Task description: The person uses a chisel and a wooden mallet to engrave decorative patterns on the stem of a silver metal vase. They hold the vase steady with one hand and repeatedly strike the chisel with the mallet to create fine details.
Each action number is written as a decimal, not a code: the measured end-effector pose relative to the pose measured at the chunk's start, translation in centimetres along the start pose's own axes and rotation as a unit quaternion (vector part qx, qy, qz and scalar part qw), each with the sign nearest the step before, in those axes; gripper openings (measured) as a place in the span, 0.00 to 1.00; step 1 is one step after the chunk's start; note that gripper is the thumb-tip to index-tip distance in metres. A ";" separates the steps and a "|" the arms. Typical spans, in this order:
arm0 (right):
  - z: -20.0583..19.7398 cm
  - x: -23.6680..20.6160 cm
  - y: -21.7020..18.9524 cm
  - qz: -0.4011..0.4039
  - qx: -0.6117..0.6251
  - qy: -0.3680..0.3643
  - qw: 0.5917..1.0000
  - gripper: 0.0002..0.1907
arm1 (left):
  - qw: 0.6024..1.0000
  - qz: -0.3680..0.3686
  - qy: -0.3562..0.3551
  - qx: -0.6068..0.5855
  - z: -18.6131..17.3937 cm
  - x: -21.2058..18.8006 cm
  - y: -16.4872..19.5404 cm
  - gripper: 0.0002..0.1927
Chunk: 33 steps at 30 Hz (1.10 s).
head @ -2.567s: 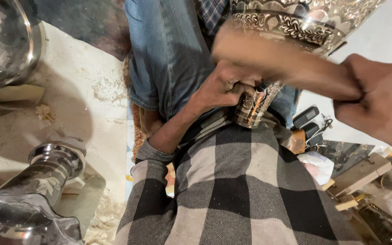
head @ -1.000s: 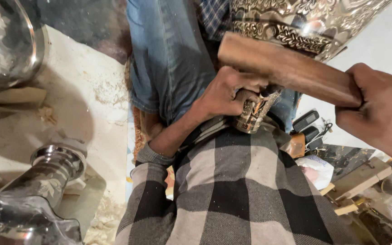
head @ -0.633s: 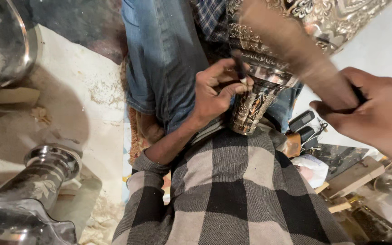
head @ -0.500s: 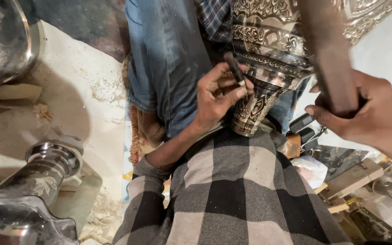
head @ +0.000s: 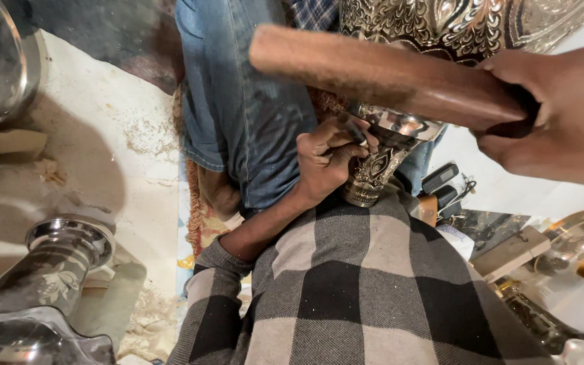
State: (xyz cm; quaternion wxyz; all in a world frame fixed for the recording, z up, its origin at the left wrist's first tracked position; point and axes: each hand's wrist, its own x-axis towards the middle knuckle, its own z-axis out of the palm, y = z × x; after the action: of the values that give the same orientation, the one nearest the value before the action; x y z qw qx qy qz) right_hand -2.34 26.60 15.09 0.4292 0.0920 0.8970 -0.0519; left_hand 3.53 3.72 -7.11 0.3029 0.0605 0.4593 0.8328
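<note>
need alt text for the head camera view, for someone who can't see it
Seen from above, the right hand grips a thick wooden mallet over an engraved metal vase. The left hand holds a small dark tool against the vase's narrow stem. A checked sweater fills the foreground, and another shiny metal vase lies at lower left.

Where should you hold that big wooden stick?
Probably near its thinner right end, coming from the right, as the right hand does now. The wooden stick lies almost level, and its thick free end points left, over the engraved metal vase.
</note>
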 end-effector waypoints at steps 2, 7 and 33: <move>-0.5 0.6 -0.5 0.020 -0.024 -0.022 0.999 0.26 | 1.000 0.016 -0.008 0.023 0.0 0.3 -0.1 0.17; -1.9 1.9 -0.4 0.019 -0.112 -0.144 0.983 0.22 | 0.999 0.022 -0.026 0.038 0.0 0.7 0.2 0.16; -1.9 1.8 -2.2 0.018 -0.117 -0.084 0.989 0.26 | 1.000 0.005 0.025 -0.013 1.1 0.2 0.0 0.16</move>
State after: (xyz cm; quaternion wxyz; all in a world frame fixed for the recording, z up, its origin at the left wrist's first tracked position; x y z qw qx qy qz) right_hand -5.32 24.98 14.88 0.5118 0.0521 0.8559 0.0537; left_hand 3.82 4.60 -6.52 0.2883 0.0379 0.4556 0.8413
